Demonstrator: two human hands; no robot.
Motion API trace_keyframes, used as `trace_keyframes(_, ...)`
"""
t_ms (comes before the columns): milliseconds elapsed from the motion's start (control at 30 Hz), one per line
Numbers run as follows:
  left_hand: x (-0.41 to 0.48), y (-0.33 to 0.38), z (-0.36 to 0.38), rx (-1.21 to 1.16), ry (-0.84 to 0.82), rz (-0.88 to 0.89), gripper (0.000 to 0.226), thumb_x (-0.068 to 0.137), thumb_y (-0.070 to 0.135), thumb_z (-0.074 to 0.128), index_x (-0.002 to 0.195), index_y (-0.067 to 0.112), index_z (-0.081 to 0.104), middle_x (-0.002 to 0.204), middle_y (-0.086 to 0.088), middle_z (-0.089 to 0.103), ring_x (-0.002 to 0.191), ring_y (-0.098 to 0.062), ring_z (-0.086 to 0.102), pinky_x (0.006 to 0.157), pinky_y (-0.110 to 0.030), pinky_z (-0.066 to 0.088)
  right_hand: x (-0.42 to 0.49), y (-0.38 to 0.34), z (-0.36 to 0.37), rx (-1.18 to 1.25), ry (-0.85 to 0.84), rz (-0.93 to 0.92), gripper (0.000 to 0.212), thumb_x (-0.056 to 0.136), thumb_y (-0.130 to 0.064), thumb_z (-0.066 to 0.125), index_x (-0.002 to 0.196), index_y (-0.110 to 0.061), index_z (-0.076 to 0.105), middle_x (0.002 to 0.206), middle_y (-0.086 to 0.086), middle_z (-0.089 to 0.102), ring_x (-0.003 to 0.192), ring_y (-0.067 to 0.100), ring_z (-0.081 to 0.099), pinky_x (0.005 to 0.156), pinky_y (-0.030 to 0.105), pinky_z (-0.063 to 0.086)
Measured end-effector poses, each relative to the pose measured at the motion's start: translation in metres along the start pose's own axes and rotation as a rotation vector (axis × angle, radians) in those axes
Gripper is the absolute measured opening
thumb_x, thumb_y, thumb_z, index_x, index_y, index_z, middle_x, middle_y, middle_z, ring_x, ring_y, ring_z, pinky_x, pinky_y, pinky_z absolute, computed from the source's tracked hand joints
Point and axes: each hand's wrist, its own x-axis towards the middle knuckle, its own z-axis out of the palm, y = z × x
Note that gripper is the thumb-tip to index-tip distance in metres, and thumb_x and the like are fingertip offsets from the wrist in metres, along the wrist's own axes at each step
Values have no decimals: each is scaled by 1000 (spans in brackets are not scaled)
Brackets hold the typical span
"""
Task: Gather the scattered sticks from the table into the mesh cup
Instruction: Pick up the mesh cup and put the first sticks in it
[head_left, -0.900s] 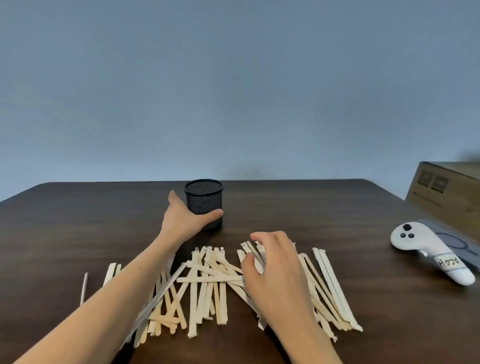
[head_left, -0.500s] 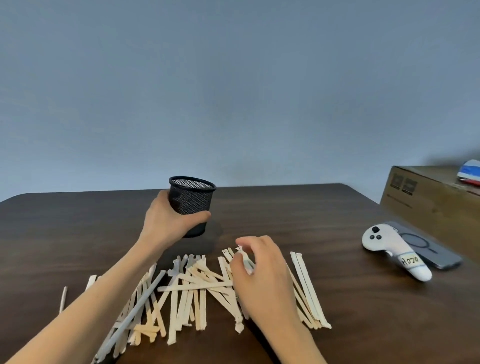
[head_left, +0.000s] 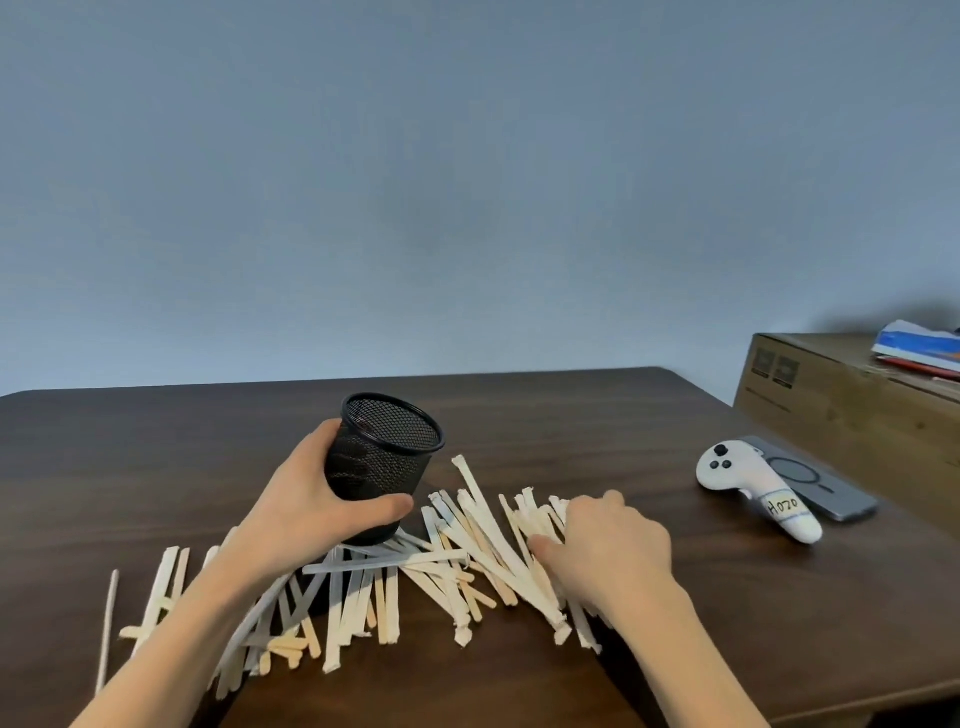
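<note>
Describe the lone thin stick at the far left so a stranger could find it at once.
On the dark wooden table, look left of the left hand holding the black mesh cup, past the pile of pale flat sticks. The thin pale stick lies apart at the pile's far left edge, much narrower than the flat ones.

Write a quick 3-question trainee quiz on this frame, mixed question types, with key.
1. True or false: the mesh cup stands upright on the table.
2. Which hand holds the cup? A) left hand B) right hand C) neither
3. Fill in: the right hand rests on the ____ end of the pile of sticks, the side nearer the white controller.

Key
1. False: it is tilted, mouth leaning right, gripped in the hand.
2. A: thumb in front, fingers wrapped behind, seen through the mesh.
3. Right.
</note>
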Motion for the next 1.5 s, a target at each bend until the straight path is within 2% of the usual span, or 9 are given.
trace_keyframes(167,-5,-3,-3,15,-27,33,69,61,42,97,121,36,63,108,14,80,99,11,70,83,-20,52,5,-9,-3,76,10,-17,2,94,-21,51,93,-20,51,114,3,64,103,25,64,69,31,38)
trace_keyframes(367,-8,-4,-4,5,-43,45,71,62,40,98,124,35,64,113,28,76,101,7,72,87,-21,53,19,2,13,421,3,52,29,95,-25,43,67,-21,35,77,-1,51,71,22,50,63,32,40)
trace_keyframes(467,-8,-3,-5,-7,-46,48,65,69,27,99,124,33,64,114,29,75,102,7,72,87,-20,53,28,10,16,684,41,50,25,97,-32,43,77,-19,50,75,-1,56,67,19,54,62,34,46)
trace_keyframes(633,-10,-1,-7,-31,-59,79,76,51,56,88,120,37,65,113,27,76,103,4,73,89,-23,55,30,3,5,1290,13,0,20,104,-29,45,118,-17,52,81,6,67,60,12,64,55,24,55)
trace_keyframes(833,-13,2,-8,-32,-66,91,72,51,56,87,117,38,66,111,22,79,102,1,75,92,-27,55,40,-5,-6,1831,51,-76,30,98,-39,54,109,-11,57,74,2,50,44,7,36,39,20,32)
trace_keyframes(1000,-14,4,-7,-25,-66,91,73,50,55,88,118,38,66,111,23,79,101,3,75,92,-26,55,38,-2,-10,1756,221,-227,24,94,-36,63,86,-13,59,57,-1,46,40,7,34,36,19,30)
trace_keyframes(1167,-14,6,-5,-11,-81,93,73,50,56,87,117,40,65,112,27,77,103,7,73,87,-20,52,37,-8,8,1606,209,-199,13,93,-25,67,95,-13,66,53,2,45,41,12,40,42,27,40)
trace_keyframes(1367,-16,9,-1,-17,-98,104,71,51,53,89,117,39,65,112,28,78,102,8,74,86,-19,52,34,-10,3,1681,201,-85,33,99,-36,56,87,-6,63,48,-1,34,38,11,28,39,27,27)
trace_keyframes(1500,-18,10,-1,-25,-115,119,69,53,47,90,117,39,65,112,27,77,103,7,74,85,-17,51,25,-9,-28,1747,297,-55,43,101,-33,46,64,-15,59,51,2,55,55,20,58,60,32,46)
